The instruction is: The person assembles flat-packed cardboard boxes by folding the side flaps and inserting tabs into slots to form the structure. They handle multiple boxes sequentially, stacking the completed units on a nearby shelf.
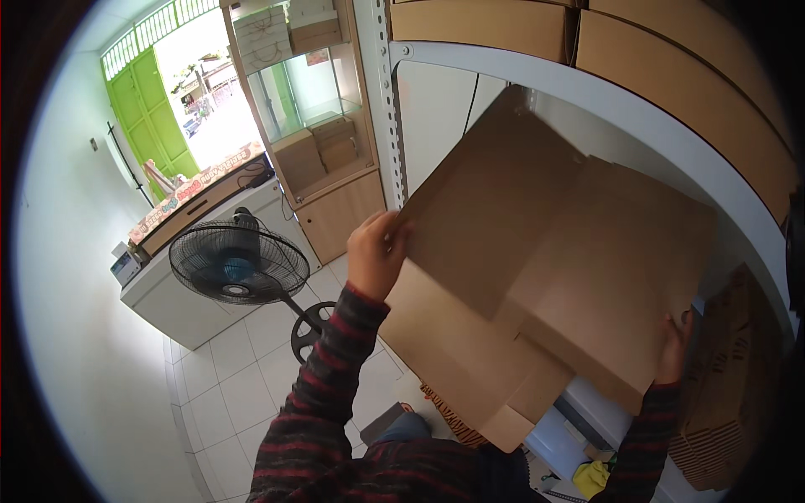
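Before me a large brown cardboard sheet (587, 251) is held up at a tilt, creased down its middle like an unfolded box. My left hand (377, 256) pinches its left edge. At the lower right edge, my right hand (673, 348) grips the same sheet, its fingers partly hidden by the board. Beneath it extends a lighter cardboard panel (457, 339) with a flap; I cannot tell whether the two are joined.
Brown boxes (671, 75) fill the metal shelf (620, 101) above. A stack of folded cardboard (713, 386) stands at right, near a yellow cloth (592, 478). A black fan (239, 261) stands left, before a white counter (189, 314) and a glass cabinet (306, 109).
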